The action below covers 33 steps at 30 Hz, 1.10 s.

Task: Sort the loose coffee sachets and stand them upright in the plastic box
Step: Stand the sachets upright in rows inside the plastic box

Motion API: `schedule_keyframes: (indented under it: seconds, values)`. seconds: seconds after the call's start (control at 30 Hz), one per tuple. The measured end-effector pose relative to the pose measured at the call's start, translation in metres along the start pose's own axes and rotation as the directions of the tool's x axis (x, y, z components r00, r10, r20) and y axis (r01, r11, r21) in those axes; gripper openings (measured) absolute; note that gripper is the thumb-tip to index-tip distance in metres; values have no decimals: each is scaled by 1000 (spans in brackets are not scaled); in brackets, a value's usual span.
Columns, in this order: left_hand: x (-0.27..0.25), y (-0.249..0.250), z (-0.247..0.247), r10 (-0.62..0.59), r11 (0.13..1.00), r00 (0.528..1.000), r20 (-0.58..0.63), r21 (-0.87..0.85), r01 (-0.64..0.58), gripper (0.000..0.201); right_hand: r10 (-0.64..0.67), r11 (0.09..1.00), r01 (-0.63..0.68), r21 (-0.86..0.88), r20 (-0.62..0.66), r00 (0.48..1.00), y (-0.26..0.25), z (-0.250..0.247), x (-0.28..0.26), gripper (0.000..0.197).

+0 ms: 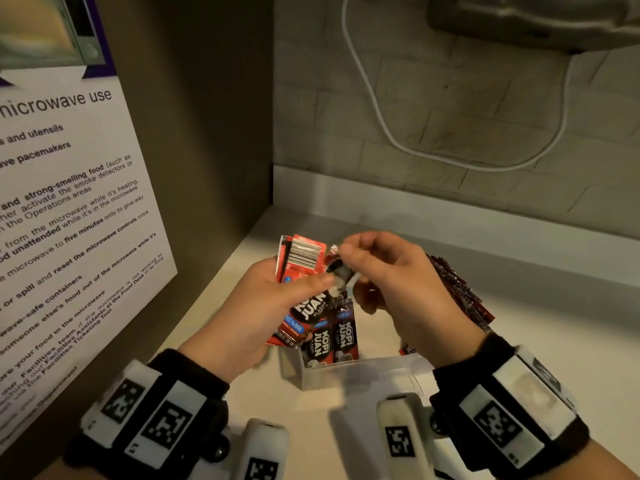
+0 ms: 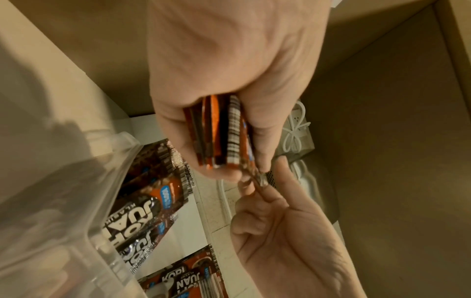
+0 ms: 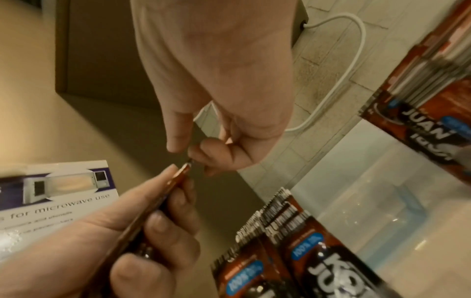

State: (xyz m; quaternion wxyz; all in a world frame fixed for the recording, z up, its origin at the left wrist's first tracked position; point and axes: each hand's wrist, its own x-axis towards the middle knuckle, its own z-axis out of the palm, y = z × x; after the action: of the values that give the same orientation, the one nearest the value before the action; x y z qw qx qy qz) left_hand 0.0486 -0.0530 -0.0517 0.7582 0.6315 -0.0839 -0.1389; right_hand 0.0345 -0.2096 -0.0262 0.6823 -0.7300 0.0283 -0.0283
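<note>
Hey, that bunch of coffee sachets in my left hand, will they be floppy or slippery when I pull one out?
Probably slippery: the sachets look glossy and lie fanned unevenly in the left hand. Likely light and bendy, since the right hand lifts one by a corner with only a fingertip pinch. Those standing in the plastic box lean, so they may tip.

A pale counter (image 1: 519, 323) meets a tiled wall (image 1: 450, 133) — a white cable (image 1: 377, 112) loops across it; a microwave-use notice (image 1: 69, 202) hangs on the brown side panel (image 1: 207, 133).
</note>
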Motion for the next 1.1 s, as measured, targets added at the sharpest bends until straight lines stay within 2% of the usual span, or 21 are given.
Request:
schedule_keyframes:
  seconds: [0.1,0.23,0.33,0.43,0.5,0.57,0.67,0.8,0.87,0.97,1.1]
  values:
    - [-1,0,-2,-10,999,1000,19,46,9,34,-30,1000,30,-5,32,999,-4,2,0,3]
    - [1,1,-10,26,1000,997,-78,3,-26,26,-7,1000,7,-25,0,1000,-4,-11,-1,7]
    - [3,3,-9,91,995,984,-153,-29,-96,25,-22,970,48,-238,107,994,-7,-15,-6,9]
    - [3,1,3,119,992,984,-131,54,-113,21,-48,896,126,-426,188,981,-8,-9,-8,10]
    - [4,-1,6,137,987,977,-162,104,-122,18,-65,883,133,-449,165,984,-4,-8,-5,9]
    - [5,-3,1,153,983,965,-212,134,-127,21,-43,914,68,-401,73,996,2,-16,0,8]
    - [4,-5,-13,96,971,971,-219,235,-43,38,74,905,-73,-419,-14,997,13,-32,5,15]
    - [2,-22,-23,-92,935,982,-165,324,142,74,314,834,-246,-494,58,948,29,-36,7,11]
    - [2,-34,-23,-142,909,975,-174,368,198,86,362,799,-266,-539,79,929,36,-30,8,8]
    - [0,-45,-19,-158,890,968,-196,396,225,79,361,737,-242,-631,64,930,45,-18,12,10]
    - [0,-52,-17,-161,873,958,-238,418,250,61,315,666,-198,-719,30,949,57,-11,15,31]
